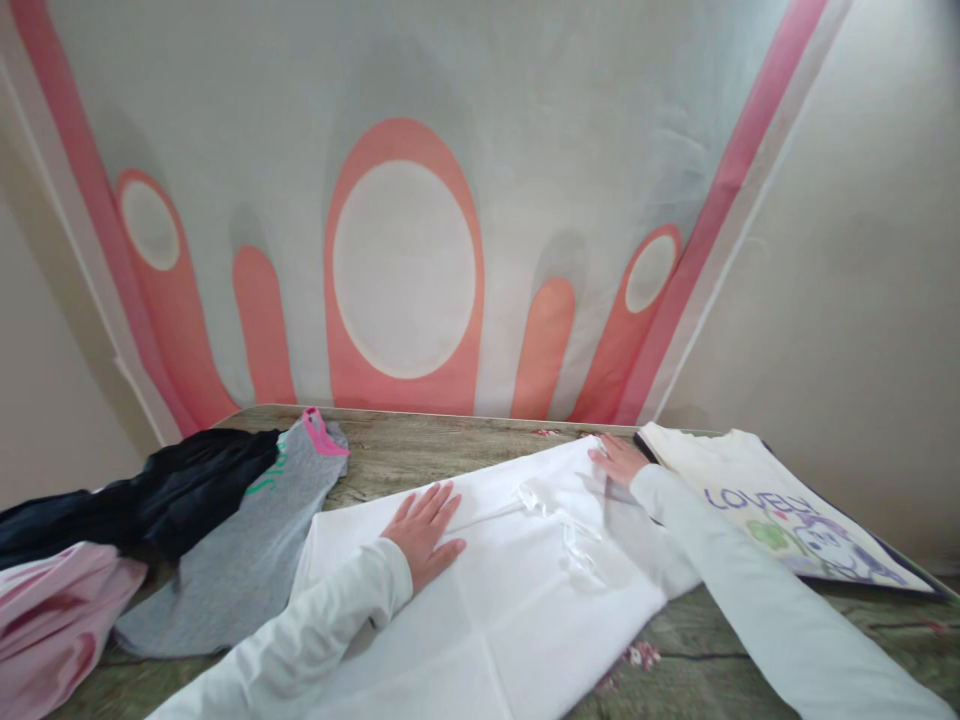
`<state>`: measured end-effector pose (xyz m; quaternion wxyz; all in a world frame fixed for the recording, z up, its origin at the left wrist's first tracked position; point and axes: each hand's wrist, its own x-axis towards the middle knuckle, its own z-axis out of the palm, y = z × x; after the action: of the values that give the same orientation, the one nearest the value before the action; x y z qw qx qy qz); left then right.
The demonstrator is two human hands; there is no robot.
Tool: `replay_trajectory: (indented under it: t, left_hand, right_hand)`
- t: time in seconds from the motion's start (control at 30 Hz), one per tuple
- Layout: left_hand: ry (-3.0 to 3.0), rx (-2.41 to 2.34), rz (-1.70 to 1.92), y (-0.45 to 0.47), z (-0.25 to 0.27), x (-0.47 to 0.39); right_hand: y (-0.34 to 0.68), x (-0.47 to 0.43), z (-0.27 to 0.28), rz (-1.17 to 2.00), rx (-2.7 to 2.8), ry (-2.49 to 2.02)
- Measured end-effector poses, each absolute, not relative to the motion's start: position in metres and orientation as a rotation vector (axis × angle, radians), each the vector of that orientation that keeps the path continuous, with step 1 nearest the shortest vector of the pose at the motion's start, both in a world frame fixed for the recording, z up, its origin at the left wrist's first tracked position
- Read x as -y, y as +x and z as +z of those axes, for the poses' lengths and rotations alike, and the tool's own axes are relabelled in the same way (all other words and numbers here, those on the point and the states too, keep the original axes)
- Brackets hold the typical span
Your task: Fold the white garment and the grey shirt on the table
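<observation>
A white garment (510, 600), partly folded, lies spread across the middle of the table, with whitish ties or straps bunched on its upper part. Palm down on its upper left part rests my left hand (424, 532), fingers apart. My right hand (619, 462) is at the garment's far right corner, its fingers stretched out over the edge. Neither hand grips the cloth. Long white sleeves cover both forearms. Which kind of garment it is, I cannot tell.
On the left lie a grey sleeveless top (232, 560) with pink trim, a black garment (172, 485) and a pink garment (64, 620). A folded cream shirt (735, 470) printed "LOVELY" lies at right on the wood-patterned table (420, 440). Behind stands a printed backdrop (510, 130).
</observation>
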<state>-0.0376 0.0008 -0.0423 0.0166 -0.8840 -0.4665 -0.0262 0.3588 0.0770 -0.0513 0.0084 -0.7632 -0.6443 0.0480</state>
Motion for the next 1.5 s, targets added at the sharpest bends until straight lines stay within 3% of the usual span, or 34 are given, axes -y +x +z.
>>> replay_trajectory:
  t: [0.23, 0.4, 0.67, 0.83, 1.17, 1.37, 1.5]
  left_hand:
    - [-2.729, 1.654, 0.053, -0.063, -0.030, -0.014]
    - [-2.730, 1.705, 0.103, -0.064, -0.033, -0.004]
    - [-2.730, 1.855, 0.184, -0.100, -0.027, -0.014]
    - [-2.731, 1.740, 0.024, -0.138, -0.021, -0.035]
    - [-2.759, 1.811, 0.320, -0.143, -0.016, -0.027]
    - [-2.889, 1.878, 0.252, -0.139, -0.011, 0.002]
    - [-3.020, 2.175, -0.040, -0.136, -0.012, 0.016]
  right_hand:
    - [0.332, 0.046, -0.063, 0.153, 2.143, -2.262]
    - [0.322, 0.086, -0.081, 0.082, 2.089, -2.296]
    - [0.329, 0.073, -0.088, -0.030, 2.197, -2.183]
    - [0.336, 0.052, -0.082, 0.018, 2.286, -2.120]
    - [0.354, 0.016, -0.079, -0.015, 2.369, -2.037]
    - [0.364, -0.008, -0.084, -0.132, 2.256, -2.081]
    - [0.370, -0.018, -0.088, -0.132, 2.132, -2.140]
